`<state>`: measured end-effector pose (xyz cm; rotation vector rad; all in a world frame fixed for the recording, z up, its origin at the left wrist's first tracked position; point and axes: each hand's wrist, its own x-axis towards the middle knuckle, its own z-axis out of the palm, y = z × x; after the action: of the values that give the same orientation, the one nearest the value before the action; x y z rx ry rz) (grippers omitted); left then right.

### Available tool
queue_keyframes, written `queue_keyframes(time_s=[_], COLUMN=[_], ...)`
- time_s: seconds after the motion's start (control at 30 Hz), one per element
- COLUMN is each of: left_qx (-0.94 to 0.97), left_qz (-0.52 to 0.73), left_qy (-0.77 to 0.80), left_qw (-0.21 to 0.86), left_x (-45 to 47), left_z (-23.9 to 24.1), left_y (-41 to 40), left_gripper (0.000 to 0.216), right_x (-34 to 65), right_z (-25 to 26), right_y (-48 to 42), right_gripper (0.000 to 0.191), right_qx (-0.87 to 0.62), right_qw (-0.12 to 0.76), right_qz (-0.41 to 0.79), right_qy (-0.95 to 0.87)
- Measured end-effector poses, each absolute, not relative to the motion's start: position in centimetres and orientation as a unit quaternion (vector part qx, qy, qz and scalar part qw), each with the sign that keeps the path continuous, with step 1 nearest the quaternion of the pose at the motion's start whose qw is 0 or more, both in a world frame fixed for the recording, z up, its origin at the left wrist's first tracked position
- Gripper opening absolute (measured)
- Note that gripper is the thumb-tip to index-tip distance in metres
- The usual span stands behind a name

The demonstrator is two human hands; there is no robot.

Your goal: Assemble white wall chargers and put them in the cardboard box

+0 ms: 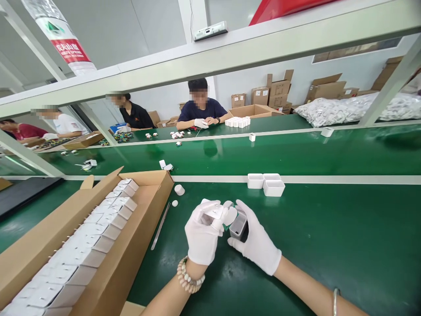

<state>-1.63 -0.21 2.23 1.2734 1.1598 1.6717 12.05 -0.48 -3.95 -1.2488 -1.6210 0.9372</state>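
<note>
My left hand point(202, 235), in a white glove, is closed on a white plastic part point(215, 210). A round white disc point(230, 216) and a bit of green circuit board point(226, 227) show at its right side. My white-gloved right hand point(258, 241) grips a small open-topped box point(238, 225), grey inside, tilted toward me. The two pieces are close together above the green table; whether they touch I cannot tell. Beyond my hands, three white open boxes point(273, 188) stand by the belt edge. Two small white round pieces, a cap point(179, 189) and a disc point(175, 203), lie left of my hands.
On the left, a long cardboard box point(148, 210) holds a row of white housings point(95, 237). Metal tweezers point(160, 226) lie beside it. The green conveyor point(210, 158) carries scattered white parts point(166, 165). Several co-workers sit across it; a bottle point(66, 44) stands on the overhead shelf.
</note>
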Motion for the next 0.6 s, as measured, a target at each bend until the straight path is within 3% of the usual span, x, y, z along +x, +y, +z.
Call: queue_keyframes(time_s=[0.13, 0.23, 0.33, 0.47, 0.6], left_qx=[0.483, 0.514, 0.598, 0.688, 0.697], left_qz=[0.635, 0.617, 0.591, 0.529, 0.496], left_qy=[0.453, 0.426, 0.383, 0.323, 0.279], left_qw=[0.398, 0.417, 0.382, 0.378, 0.436], left_x=[-1.3, -1.1, -1.1, -1.5, -2.2], left_z=[2.0, 1.7, 1.8, 2.2, 2.6], left_y=[-0.2, -0.5, -1.1, -1.5, -0.8], left_gripper=[0.024, 0.02, 0.017, 0.065, 0.105], right_x=[12.0, 12.1, 12.3, 13.0, 13.6], right_z=[-3.9, -3.1, -1.9, -1.1, -1.4], right_y=[-0.8, -1.0, -1.2, -1.1, -1.0], right_gripper=[0.085, 0.061, 0.04, 0.028, 0.041], right_qx=[-0.527, -0.512, -0.497, -0.473, -0.438], right_qw=[0.454, 0.468, 0.474, 0.515, 0.543], right_qz=[0.202, 0.097, 0.088, 0.12, 0.188], right_qy=[-0.69, -0.714, -0.721, -0.705, -0.691])
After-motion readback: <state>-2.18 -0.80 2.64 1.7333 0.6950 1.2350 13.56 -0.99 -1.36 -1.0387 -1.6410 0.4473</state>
